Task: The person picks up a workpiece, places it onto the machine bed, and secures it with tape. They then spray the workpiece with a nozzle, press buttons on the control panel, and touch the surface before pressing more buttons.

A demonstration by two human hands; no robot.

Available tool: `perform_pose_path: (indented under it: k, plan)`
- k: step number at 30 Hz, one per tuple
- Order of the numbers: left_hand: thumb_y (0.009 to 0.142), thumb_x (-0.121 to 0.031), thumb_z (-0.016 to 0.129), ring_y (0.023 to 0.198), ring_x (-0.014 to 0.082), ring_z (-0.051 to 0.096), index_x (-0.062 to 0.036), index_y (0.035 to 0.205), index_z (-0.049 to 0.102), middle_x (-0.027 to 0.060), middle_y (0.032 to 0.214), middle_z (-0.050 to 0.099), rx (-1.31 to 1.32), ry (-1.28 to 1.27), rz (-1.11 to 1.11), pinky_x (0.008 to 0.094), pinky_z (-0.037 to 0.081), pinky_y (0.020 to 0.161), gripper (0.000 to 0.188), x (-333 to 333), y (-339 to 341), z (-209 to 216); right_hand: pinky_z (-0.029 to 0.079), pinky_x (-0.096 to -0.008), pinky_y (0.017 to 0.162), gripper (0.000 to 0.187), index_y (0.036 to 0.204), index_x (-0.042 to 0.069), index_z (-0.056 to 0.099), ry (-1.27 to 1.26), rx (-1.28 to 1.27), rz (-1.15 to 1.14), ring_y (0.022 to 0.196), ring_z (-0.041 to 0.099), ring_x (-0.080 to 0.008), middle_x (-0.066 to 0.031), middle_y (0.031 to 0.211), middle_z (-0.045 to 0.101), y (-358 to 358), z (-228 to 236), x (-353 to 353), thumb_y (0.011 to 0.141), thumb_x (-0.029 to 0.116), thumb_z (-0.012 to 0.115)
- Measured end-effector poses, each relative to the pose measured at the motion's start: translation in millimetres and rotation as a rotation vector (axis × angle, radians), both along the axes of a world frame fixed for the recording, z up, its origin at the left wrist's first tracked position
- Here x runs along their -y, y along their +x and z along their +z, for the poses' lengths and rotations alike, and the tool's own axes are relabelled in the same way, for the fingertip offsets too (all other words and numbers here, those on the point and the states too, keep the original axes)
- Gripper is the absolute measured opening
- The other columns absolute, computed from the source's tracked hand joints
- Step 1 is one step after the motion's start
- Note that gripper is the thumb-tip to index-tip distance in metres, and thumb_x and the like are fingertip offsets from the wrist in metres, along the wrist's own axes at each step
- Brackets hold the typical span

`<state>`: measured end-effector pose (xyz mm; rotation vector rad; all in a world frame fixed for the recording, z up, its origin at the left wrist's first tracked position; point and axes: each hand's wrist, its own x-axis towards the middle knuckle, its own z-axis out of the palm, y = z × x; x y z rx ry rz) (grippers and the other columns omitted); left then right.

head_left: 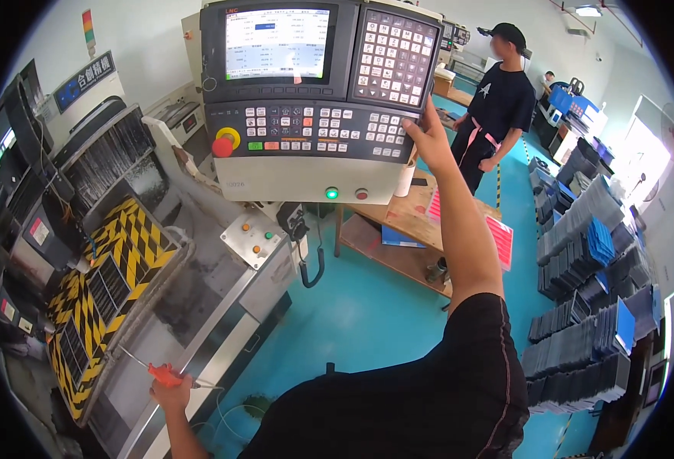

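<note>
My left hand (172, 393) is closed around an orange-red air blow gun (165, 374). Its thin metal nozzle points up and left over the machine bed, and a clear hose (208, 386) trails from it. Up at the machine's control panel (291, 168), my right hand (430, 141) grips the right edge. The thumb rests at the lower right keys; the fingers reach along the side and are partly hidden. The panel carries a lit screen (276, 42), a keypad (394, 57), a red emergency stop button (222, 147) and a glowing green button (332, 194).
Black-and-yellow striped plates (96, 306) lie within the machine at left. A small button box (251, 239) sits on its front edge. Behind the panel stands a wooden table (406, 210). A person in black (497, 99) stands beyond it. Stacked grey trays (574, 336) line the right side.
</note>
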<state>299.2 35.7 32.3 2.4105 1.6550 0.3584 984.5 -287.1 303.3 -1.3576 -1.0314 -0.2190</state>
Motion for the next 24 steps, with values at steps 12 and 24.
perform_pose_path:
  k: [12, 24]
  plan:
    - [0.076, 0.005, 0.053, 0.106, 0.0372, 0.067, -0.0112, 0.123, 0.065, 0.0118, 0.107, 0.072, 0.623, 0.174, -0.334, 0.0454, 0.051, 0.096, 0.050, 23, -12, -10, 0.056, -0.0398, 0.080, 0.047, 0.131, 0.008, 0.058, -0.877, -1.021, 0.246, 0.092, 0.063, -0.0223, -0.0087, 0.110, 0.064, -184, -425, 39, 0.100, 0.043, 0.059]
    - [0.076, -0.022, 0.070, 0.099, 0.0239, 0.074, -0.0167, 0.102, 0.078, 0.0067, 0.100, 0.076, -1.021, -0.863, -0.336, 0.0404, 0.056, 0.084, 0.028, 82, -37, -150, 0.058, -0.0446, 0.068, 0.053, 0.124, 0.012, 0.065, -1.924, -0.725, 0.324, 0.084, 0.065, -0.0247, -0.0116, 0.101, 0.068, -269, -523, 87, 0.097, 0.056, 0.055]
